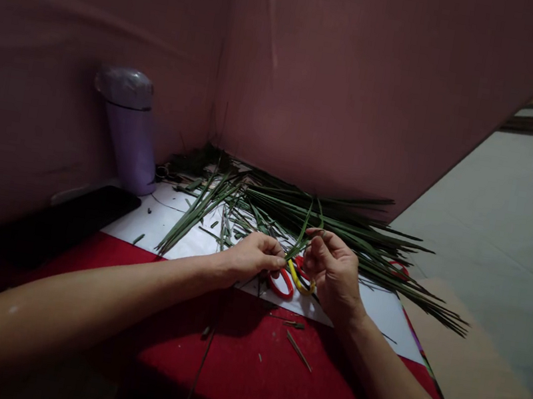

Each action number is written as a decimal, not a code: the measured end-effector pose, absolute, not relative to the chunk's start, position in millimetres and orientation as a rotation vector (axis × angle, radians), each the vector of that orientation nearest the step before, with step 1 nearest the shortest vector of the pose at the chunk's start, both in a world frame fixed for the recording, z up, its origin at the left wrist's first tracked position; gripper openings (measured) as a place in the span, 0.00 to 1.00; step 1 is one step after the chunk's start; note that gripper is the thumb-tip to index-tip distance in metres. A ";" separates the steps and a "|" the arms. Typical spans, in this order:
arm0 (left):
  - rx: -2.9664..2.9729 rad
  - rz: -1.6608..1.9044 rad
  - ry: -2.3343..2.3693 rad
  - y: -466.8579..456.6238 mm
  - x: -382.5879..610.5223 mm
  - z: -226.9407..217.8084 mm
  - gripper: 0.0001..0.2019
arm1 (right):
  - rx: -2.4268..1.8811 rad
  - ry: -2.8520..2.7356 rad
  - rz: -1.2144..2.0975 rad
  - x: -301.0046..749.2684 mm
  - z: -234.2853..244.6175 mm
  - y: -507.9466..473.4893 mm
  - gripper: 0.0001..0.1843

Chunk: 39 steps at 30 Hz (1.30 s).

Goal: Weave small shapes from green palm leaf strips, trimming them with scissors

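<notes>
Both of my hands meet above a white sheet (162,220) and pinch one narrow green leaf strip (302,232). My left hand (252,256) is closed on the strip's lower end. My right hand (331,267) is closed round it a little higher, and the strip bends up over the fingers. Directly under the hands lie red-handled scissors (282,286) and yellow-handled scissors (298,281), partly hidden. Behind them a long pile of green leaf strips (343,228) spreads across the sheet.
A lilac lidded flask (129,127) stands at the back left against a pink cloth wall. A dark flat object (61,221) lies left of the sheet. Red cloth (260,367) with leaf scraps covers the near surface. Pale floor (509,231) lies to the right.
</notes>
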<state>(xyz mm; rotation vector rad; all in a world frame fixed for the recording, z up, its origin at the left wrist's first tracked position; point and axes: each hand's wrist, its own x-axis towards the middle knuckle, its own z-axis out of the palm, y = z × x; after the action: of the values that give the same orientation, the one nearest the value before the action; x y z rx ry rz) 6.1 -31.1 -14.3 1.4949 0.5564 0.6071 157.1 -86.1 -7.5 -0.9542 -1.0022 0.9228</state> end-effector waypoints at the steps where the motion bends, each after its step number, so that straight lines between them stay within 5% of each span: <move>1: 1.495 0.605 0.563 -31.4 6.3 -14.2 0.05 | -0.959 -0.999 0.927 157.1 -7.5 -86.2 0.13; 26: 1.466 0.604 0.548 -32.9 6.5 -15.6 0.05 | -0.920 -0.908 1.049 159.5 -6.5 -82.3 0.15; 33: 1.400 0.677 0.567 -30.8 5.6 -15.2 0.09 | -0.909 -0.947 1.021 161.2 -7.1 -82.8 0.22; 39: 1.438 0.664 0.526 -31.5 6.7 -16.0 0.07 | -0.912 -0.911 1.109 158.7 -7.5 -83.9 0.17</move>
<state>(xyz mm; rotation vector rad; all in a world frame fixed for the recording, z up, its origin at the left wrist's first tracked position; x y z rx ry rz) 6.7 -31.5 -16.0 1.4379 0.5261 0.6635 158.7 -83.9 -7.5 -0.9122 -0.9111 1.1086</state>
